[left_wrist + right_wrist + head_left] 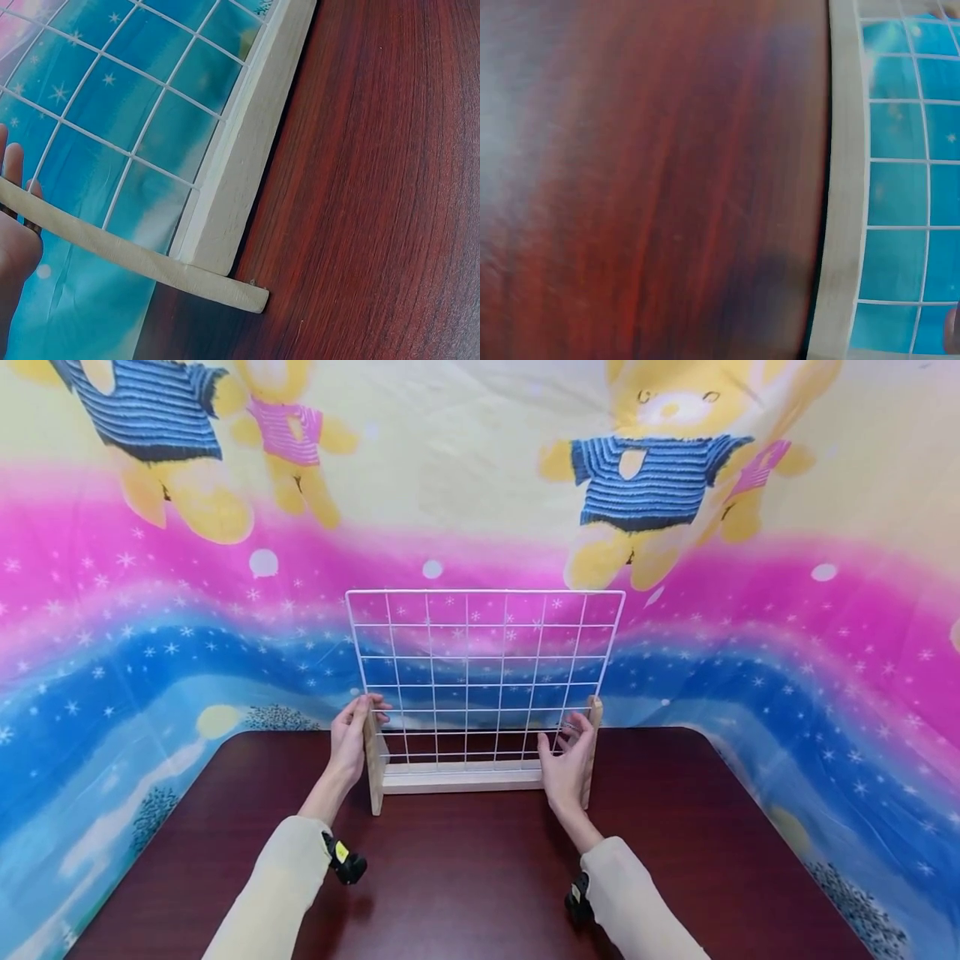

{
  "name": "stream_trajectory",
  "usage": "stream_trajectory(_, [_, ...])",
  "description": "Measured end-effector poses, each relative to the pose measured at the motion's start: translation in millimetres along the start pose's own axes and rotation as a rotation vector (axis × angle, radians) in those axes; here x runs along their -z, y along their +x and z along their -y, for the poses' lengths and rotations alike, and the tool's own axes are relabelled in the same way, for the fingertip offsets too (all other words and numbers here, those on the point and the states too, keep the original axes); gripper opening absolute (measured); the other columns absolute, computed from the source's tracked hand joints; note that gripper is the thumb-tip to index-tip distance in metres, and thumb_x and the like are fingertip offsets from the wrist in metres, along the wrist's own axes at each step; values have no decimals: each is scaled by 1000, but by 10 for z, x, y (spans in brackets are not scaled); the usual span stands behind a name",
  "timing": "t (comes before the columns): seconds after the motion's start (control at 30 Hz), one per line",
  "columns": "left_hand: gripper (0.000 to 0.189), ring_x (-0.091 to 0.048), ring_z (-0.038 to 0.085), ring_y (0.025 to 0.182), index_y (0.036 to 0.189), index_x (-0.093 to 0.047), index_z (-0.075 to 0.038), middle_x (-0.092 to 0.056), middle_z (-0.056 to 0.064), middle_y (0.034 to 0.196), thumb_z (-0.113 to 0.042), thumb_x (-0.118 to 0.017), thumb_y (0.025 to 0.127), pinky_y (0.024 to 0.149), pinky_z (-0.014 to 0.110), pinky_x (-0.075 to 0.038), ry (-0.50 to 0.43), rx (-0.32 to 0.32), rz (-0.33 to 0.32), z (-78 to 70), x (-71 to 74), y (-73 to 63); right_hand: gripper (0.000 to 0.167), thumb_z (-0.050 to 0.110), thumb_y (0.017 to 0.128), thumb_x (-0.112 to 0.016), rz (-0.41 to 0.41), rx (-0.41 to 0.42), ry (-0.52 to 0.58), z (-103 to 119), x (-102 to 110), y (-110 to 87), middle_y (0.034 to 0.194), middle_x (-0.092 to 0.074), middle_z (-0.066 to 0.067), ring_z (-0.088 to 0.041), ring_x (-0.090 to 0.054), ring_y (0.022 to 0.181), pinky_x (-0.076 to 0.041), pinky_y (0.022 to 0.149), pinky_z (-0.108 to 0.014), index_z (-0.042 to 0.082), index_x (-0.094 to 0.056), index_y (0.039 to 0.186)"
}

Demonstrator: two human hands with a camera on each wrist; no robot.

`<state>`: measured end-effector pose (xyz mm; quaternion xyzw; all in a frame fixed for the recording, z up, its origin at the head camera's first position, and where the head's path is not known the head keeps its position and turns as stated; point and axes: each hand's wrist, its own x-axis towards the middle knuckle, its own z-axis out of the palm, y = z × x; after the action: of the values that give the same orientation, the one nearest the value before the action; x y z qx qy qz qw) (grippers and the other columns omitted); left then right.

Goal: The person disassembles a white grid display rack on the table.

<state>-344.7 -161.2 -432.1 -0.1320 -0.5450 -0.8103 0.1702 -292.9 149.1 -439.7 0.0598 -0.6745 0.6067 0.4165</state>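
A white wire grid panel [486, 670] stands upright in a wooden stand on the table, with a pale wooden crossbar [461, 779] along its bottom. My left hand [349, 737] grips the upper part of the left wooden side post [372, 768]; in the left wrist view its fingers [13, 159] reach past the post toward the grid. My right hand [566, 764] is at the inner side of the right side post [595, 718], with thumb and fingers spread and loosely bent in front of the grid. Whether it touches the post is unclear. Only a fingertip [951, 330] shows in the right wrist view.
The dark red-brown table [465, 877] extends in front of the stand and to both sides. A patterned cloth [450, 468] with bears hangs behind and around the table. Each wrist carries a small black camera [347, 860] near its sleeve.
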Motion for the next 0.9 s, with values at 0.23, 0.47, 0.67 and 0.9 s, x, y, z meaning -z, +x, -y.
stream_trajectory(0.23, [26, -64, 30, 80, 101, -69, -11, -62, 33, 107, -24, -47, 103, 90, 43, -50, 24, 3, 13, -20, 9, 2, 65, -13, 81, -67, 72, 23, -29, 118, -12, 35, 124, -50, -34, -48, -49, 114, -41, 94, -60, -14, -32, 135])
stream_trajectory(0.47, [28, -65, 20, 76, 101, -69, -9, -67, 24, 99, -29, -51, 101, 86, 39, -51, 16, -9, 12, 2, 1, 2, 79, -15, 83, -66, 142, 90, 0, -212, -59, 46, 129, -43, -34, -44, -47, 113, -39, 95, -60, -4, -21, 147])
stream_trajectory(0.67, [26, -65, 25, 77, 99, -70, -10, -69, 19, 95, -27, -51, 101, 85, 37, -52, 11, -11, -1, 23, 18, -1, 89, -12, 80, -71, 121, 91, -65, -443, -146, 60, 129, -47, -23, -40, -50, 111, -42, 93, -57, 7, -19, 150])
stream_trajectory(0.9, [28, -66, 21, 75, 100, -71, -9, -68, 23, 98, -24, -48, 103, 87, 40, -51, 18, 1, 9, 20, 30, 22, 94, -11, 78, -72, 46, 54, -155, -455, -243, 47, 127, -47, -17, -41, -50, 110, -42, 93, -49, 15, -19, 151])
